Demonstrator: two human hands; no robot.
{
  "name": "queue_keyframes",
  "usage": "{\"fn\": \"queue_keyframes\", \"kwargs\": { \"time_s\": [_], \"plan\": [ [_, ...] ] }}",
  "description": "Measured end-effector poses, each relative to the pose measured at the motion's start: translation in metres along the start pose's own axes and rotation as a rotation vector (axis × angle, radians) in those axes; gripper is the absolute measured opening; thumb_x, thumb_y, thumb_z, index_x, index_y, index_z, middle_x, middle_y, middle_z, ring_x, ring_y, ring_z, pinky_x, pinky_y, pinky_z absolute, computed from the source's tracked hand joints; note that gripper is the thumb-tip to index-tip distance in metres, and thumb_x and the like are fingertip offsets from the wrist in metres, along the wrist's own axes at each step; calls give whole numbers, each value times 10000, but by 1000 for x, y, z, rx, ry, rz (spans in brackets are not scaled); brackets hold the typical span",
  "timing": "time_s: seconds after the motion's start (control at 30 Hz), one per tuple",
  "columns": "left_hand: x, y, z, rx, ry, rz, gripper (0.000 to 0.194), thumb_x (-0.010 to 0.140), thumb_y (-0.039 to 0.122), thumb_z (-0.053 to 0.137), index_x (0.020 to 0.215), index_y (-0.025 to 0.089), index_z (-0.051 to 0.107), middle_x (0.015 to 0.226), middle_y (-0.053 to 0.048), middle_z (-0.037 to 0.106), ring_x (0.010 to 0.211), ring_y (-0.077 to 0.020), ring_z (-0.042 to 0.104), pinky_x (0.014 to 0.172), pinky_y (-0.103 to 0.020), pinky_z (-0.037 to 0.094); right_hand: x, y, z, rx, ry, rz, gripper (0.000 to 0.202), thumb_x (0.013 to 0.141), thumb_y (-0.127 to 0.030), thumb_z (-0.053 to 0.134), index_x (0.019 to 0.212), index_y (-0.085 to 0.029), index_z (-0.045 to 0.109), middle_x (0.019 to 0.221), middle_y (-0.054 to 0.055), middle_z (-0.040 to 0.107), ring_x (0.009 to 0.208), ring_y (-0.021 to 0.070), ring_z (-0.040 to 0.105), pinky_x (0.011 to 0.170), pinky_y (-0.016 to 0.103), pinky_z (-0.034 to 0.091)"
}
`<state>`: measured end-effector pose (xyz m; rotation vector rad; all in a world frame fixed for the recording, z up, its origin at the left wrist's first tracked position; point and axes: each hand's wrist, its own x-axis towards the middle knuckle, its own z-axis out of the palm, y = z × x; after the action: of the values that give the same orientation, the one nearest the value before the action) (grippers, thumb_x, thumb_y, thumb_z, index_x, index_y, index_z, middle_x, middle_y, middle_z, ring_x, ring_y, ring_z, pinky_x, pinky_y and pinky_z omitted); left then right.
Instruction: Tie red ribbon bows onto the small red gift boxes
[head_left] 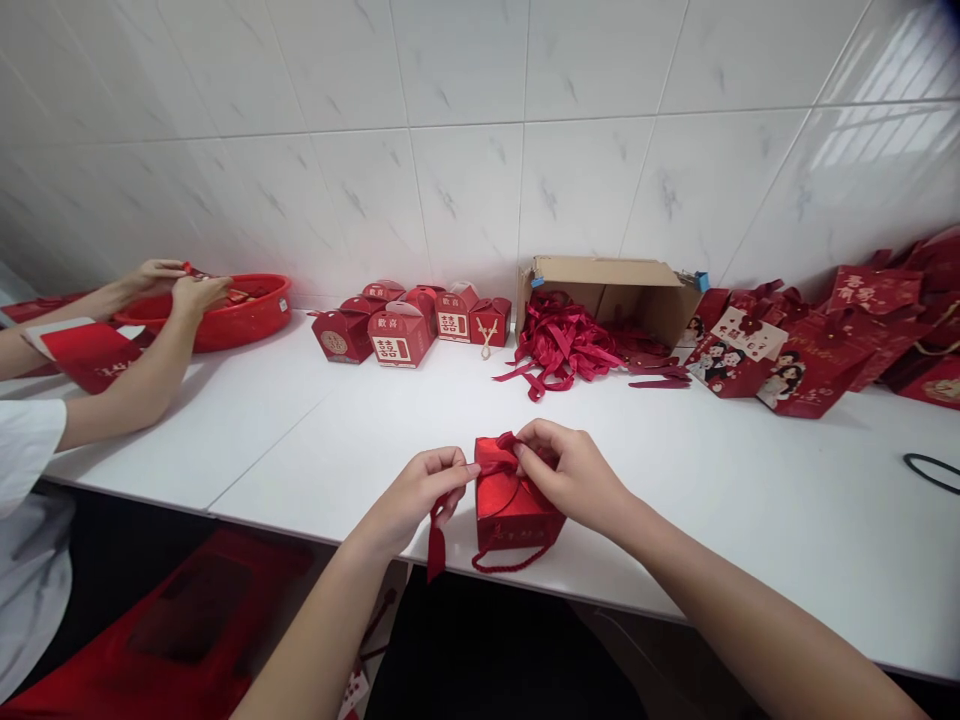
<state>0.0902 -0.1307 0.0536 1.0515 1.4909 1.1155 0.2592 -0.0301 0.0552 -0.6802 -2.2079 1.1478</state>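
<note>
A shiny red box stands near the table's front edge, with a twisted red cord handle hanging at its front. Across its top runs a dark red ribbon, whose loose end hangs down left of the box. My left hand pinches the ribbon at the box's left side. At the top right of the box, my right hand has thumb and fingers closed on the ribbon's looped part. Some of its fingers are hidden behind the ribbon.
Behind are several small red boxes, a cardboard carton spilling red ribbons, and decorated red bags at right. At left, another person's hands work over a red basin. A black loop lies far right.
</note>
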Motion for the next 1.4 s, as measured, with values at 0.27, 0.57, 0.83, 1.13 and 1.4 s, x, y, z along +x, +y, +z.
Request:
{"fn": "queue_keyframes", "kwargs": {
  "time_s": [0.27, 0.57, 0.83, 1.13, 1.4],
  "plan": [
    [-18, 10, -20, 388, 58, 38, 400, 793, 515, 552, 598, 167, 562, 477, 57, 335, 457, -84, 299, 457, -221, 242, 0, -1, 7, -97, 108, 33, 129, 822, -238, 505, 814, -199, 629, 749, 19, 681, 669, 165, 605, 643, 286, 446],
    [-36, 49, -17, 704, 329, 613, 145, 787, 212, 595, 841, 225, 729, 695, -7, 571, 644, -124, 534, 582, -238, 423, 2, -2, 7, -150, 104, 91, 157, 778, -200, 523, 760, -192, 678, 729, 18, 698, 670, 164, 618, 634, 267, 445],
    [17, 93, 7, 687, 215, 725, 141, 709, 97, 541, 720, 182, 653, 741, 4, 553, 747, -136, 557, 741, -271, 453, -6, -8, -4, -140, -49, -175, 159, 796, -152, 504, 747, -183, 652, 696, -6, 625, 600, 108, 516, 566, 219, 379],
    [39, 63, 4, 626, 446, 586, 342, 705, 177, 603, 1044, 211, 575, 1138, -65, 513, 1166, -258, 435, 1031, -474, 307, -3, 1, 5, 11, 25, -73, 338, 906, -321, 461, 645, -160, 605, 642, 14, 629, 611, 130, 544, 594, 241, 395],
    [3, 6, 13, 380, 306, 499, 137, 799, 306, 643, 739, 183, 643, 872, -33, 678, 855, -169, 629, 828, -292, 470, -6, 5, 10, 198, 75, -37, 145, 877, -315, 525, 813, -187, 548, 683, 9, 654, 662, 155, 611, 641, 261, 455]
  ]
}}
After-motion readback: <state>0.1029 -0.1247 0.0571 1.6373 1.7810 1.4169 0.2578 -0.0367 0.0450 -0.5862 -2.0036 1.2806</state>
